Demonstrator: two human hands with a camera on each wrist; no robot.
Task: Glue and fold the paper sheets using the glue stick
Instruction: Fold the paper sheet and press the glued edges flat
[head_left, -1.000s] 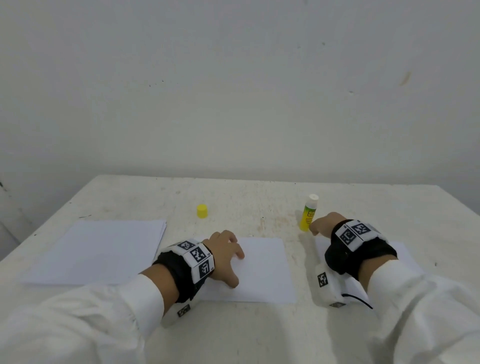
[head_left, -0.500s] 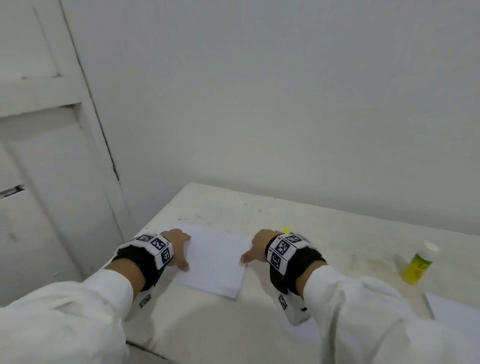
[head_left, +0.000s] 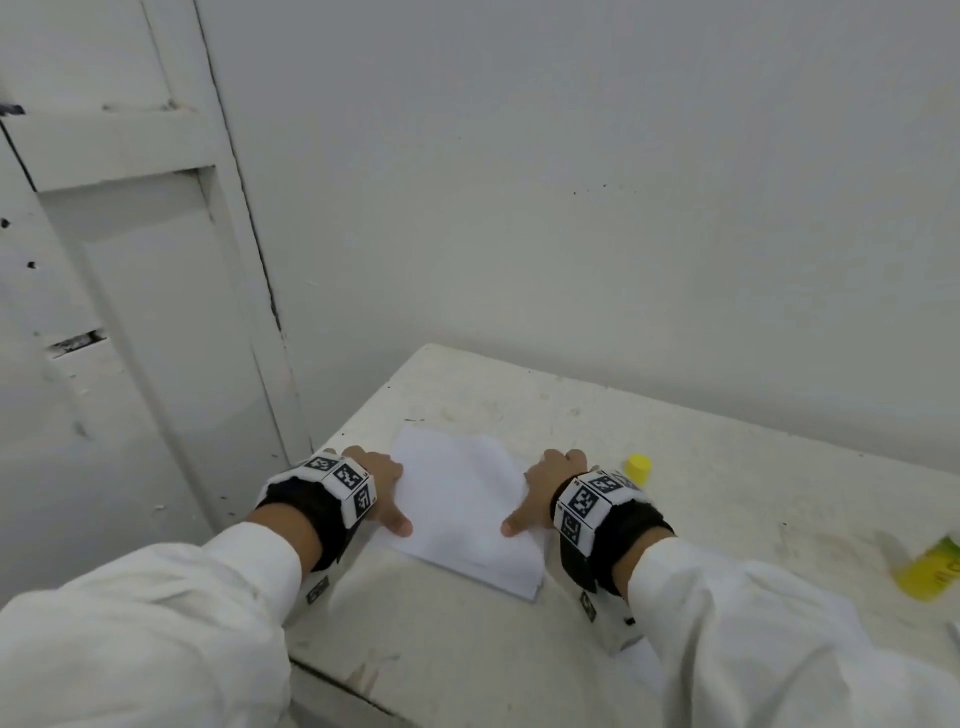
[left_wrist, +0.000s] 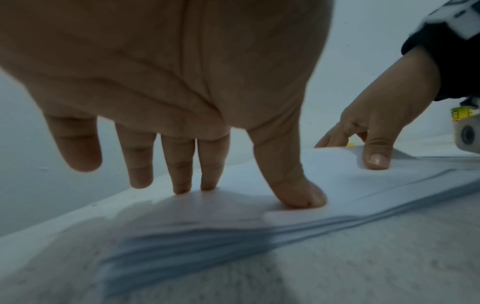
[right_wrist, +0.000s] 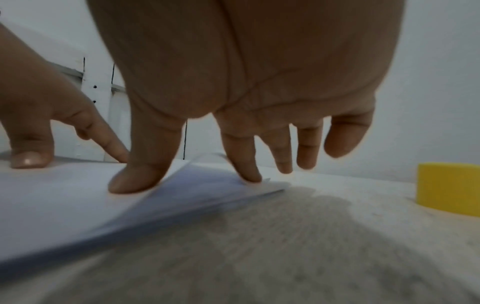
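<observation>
A stack of white paper sheets (head_left: 460, 512) lies near the table's left corner. My left hand (head_left: 382, 486) rests on its left edge, thumb and fingertips pressing down on the paper stack (left_wrist: 337, 185). My right hand (head_left: 545, 486) rests on the right edge, where the thumb and forefinger touch the top sheet of the paper stack (right_wrist: 64, 197), whose edge is slightly raised. The fingers of both hands are straight and spread. The yellow glue cap (head_left: 638, 467) stands just right of my right hand, seen close as the glue cap (right_wrist: 449, 188). The glue stick (head_left: 930, 569) is at the far right, blurred.
The white table (head_left: 727, 499) has a near-left corner edge close to my left arm. A white wall and a door (head_left: 130, 312) stand to the left and behind. Another white sheet (head_left: 955, 631) shows at the right border.
The view has swung left. Both hands left the middle sheet and the glue stick and moved to the paper stack at the left, and now rest on its two side edges.
</observation>
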